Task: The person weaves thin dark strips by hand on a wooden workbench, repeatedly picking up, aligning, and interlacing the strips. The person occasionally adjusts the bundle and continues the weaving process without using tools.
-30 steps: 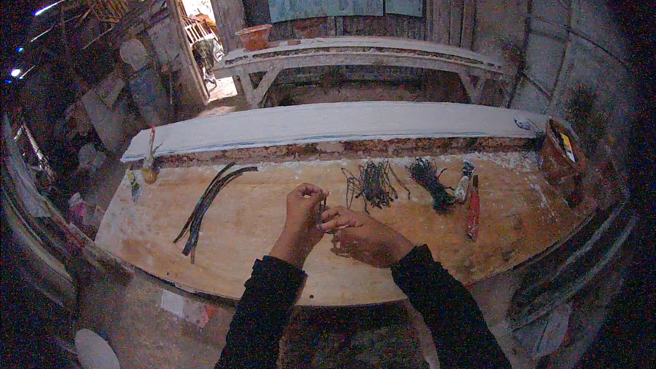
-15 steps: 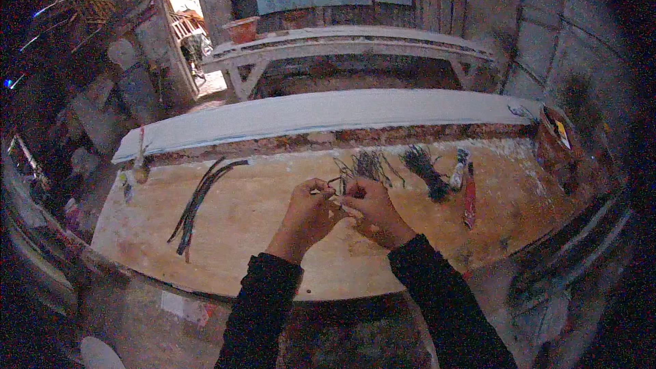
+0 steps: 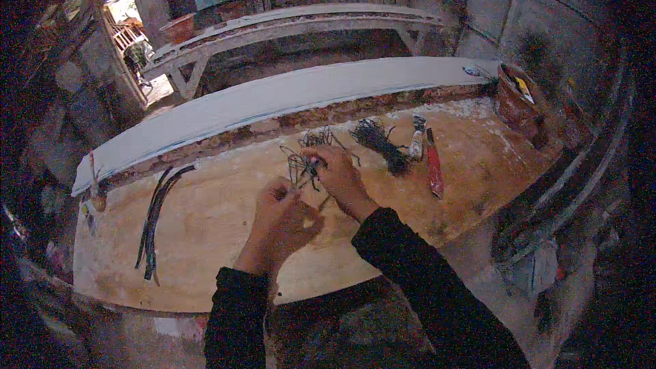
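Left hand mid-desk, fingers pinched on thin wire. Right hand just beyond, clenched on tangled wire bundle, same wire running between both hands. Dark strips far left on desk. Second wire bundle, red-handled tool to the right. Rusty pot at far right. Grey plank along back edge.

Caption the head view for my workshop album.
Both hands, left hand and right hand, work tangled wire over a wooden board.
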Tool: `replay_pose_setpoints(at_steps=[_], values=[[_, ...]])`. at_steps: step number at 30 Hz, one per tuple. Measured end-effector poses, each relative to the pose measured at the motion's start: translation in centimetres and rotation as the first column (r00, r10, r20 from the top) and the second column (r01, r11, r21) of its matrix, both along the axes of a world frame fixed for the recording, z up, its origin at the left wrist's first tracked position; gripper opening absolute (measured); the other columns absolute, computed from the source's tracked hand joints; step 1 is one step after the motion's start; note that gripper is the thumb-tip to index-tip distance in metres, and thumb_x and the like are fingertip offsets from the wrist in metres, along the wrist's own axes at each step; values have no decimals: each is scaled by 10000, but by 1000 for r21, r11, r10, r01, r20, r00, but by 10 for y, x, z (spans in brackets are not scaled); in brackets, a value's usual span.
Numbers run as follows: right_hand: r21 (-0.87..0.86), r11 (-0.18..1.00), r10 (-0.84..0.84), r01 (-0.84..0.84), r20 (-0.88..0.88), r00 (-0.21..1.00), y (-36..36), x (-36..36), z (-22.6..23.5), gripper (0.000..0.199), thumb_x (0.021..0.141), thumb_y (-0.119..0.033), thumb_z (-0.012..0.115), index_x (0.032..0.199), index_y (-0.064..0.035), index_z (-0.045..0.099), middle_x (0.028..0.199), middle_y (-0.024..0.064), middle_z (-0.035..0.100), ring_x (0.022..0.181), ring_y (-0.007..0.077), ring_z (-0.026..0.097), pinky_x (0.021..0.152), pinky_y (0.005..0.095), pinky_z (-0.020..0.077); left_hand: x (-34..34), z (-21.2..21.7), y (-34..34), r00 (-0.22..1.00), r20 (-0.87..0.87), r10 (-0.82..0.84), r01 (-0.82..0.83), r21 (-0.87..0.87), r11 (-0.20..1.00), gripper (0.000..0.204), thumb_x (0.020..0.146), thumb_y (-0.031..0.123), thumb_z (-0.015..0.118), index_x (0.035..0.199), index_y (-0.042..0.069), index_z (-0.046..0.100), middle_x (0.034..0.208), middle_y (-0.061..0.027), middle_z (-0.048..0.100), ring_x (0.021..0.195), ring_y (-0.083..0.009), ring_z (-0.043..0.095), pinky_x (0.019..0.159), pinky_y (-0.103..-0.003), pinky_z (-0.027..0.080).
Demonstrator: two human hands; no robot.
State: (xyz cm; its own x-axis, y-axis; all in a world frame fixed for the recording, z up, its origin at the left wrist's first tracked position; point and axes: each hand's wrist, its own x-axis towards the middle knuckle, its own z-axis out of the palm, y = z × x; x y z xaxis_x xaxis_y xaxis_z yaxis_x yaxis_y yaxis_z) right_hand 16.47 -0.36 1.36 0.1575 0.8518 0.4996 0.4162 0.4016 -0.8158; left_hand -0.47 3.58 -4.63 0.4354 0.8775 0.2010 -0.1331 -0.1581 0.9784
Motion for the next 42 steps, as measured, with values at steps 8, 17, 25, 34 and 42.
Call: replay_pose_setpoints(at_steps=[8,17,25,34,42], values=[[-206,972,81,-116,-173,982,11,19,-25,125,828,-171,671,871,-58,640,810,-18,608,797,100,554,712,259,434,11,77,-45,924,154,351,-278,-362,890,145,813,20,618,835,67,483,836,-36,450,599,-165,541,525,-367,446],[-317,520,622,-793,-496,606,-21,-13,3,143,797,-169,696,858,-51,644,834,-6,614,809,104,557,742,267,441,-16,47,-16,875,342,342,-194,-400,896,85,809,67,558,829,67,476,857,-83,501,683,-220,527,530,-329,485],[-231,667,558,-708,-473,681,-19,-7,13,157,763,-157,724,844,-46,649,821,-2,619,796,103,560,762,270,444,-1,69,-34,878,352,324,-129,-478,869,54,817,35,562,838,48,514,801,-85,541,628,-197,548,527,-318,486],[-186,868,336,-460,-463,820,-5,3,2,143,755,-81,713,815,-89,583,839,-11,604,812,95,554,744,271,438,-1,64,-37,879,450,156,125,-533,837,112,842,43,626,883,51,522,834,-66,565,686,-188,559,598,-391,494],[-282,958,-39,-46,-289,956,-2,1,2,77,837,-51,610,904,-88,604,898,11,571,858,129,547,784,294,440,1,78,-48,886,453,-99,334,-475,814,110,833,63,651,865,49,547,762,-46,575,630,-213,604,606,-436,521]])
